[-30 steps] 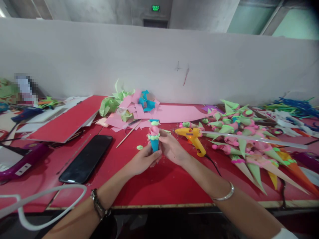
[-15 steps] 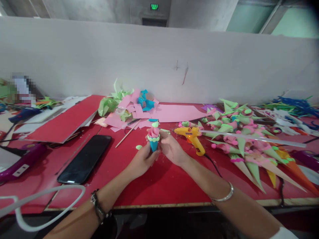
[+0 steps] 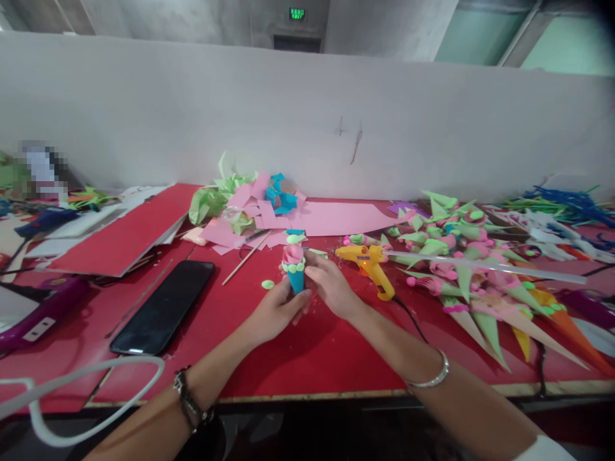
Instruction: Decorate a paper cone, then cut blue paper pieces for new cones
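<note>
Since the earlier frames little had moved: the blue paper cone (image 3: 296, 280) had drifted a touch to the left with both hands, and the right fingertips had stayed at its rim. The left hand (image 3: 273, 314) was curled around the cone's lower half, thumb and fingers closed on it and holding it upright just above the red table (image 3: 307, 358). The right hand (image 3: 331, 288) came in from the other side, its thumb and forefinger pinched against the upper edge, where a ring of green dots (image 3: 294, 267) ran below a pink rolled top (image 3: 293, 254). A silver bangle (image 3: 430, 378) sat on the right wrist and a dark bracelet (image 3: 189, 400) on the left.

Just to the right of the hands lay a yellow glue gun (image 3: 369, 264), on its side, with a long clear glue stick (image 3: 480, 266) pointing away to the right. Beyond it a heap of finished cones (image 3: 471, 282) in pink, green and orange covered that end of the table. A loose green dot (image 3: 268, 283) lay near the left thumb, and a thin wooden stick (image 3: 247, 258) lay slantwise behind it. Pink paper scraps (image 3: 269, 214) were piled against the white partition (image 3: 307, 115). A black phone (image 3: 163, 307) lay face up, well left of the hands
</note>
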Demonstrator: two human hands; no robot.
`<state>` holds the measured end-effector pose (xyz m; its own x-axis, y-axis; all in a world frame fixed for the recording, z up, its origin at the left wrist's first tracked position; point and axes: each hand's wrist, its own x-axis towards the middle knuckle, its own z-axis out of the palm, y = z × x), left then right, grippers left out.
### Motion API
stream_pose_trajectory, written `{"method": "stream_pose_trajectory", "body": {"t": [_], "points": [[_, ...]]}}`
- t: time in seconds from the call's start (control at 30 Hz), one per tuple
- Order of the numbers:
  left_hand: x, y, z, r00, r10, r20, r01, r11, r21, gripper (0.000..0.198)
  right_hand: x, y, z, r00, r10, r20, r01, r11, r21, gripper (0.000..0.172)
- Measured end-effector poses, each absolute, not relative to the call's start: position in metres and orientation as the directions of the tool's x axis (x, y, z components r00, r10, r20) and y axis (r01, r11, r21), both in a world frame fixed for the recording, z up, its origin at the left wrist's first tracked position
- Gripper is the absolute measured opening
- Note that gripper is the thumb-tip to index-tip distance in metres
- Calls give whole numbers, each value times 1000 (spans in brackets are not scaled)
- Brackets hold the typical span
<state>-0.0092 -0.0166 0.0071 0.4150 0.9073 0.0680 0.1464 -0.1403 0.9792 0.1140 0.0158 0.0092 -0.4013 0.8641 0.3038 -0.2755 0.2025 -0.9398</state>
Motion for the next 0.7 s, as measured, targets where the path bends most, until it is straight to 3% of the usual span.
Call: {"method": "stream_pose_trajectory", "body": {"t": [0.17, 0.33, 0.47, 0.6, 0.7], "points": [[-11, -16, 4, 434, 898, 76, 126, -144, 982, 19, 113, 14, 13, -373, 885, 279, -256, 190, -948, 24], [-12, -15, 3, 431, 899, 74, 181, -167, 969, 20, 112, 14, 11, -399, 856, 329, -286, 225, -931, 34], [-12, -11, -2, 398, 898, 188, 260, -307, 915, 15, 112, 10, 14, -401, 854, 332, -206, 269, -941, 34], [-18, -3, -9, 407, 845, 348, 320, -488, 812, 12, 113, 3, 19, -440, 773, 457, -67, 479, -875, 25], [-24, 0, -10, 413, 839, 356, 397, -517, 759, 10, 113, 0, 21, -458, 670, 584, 22, 666, -746, 26]]}}
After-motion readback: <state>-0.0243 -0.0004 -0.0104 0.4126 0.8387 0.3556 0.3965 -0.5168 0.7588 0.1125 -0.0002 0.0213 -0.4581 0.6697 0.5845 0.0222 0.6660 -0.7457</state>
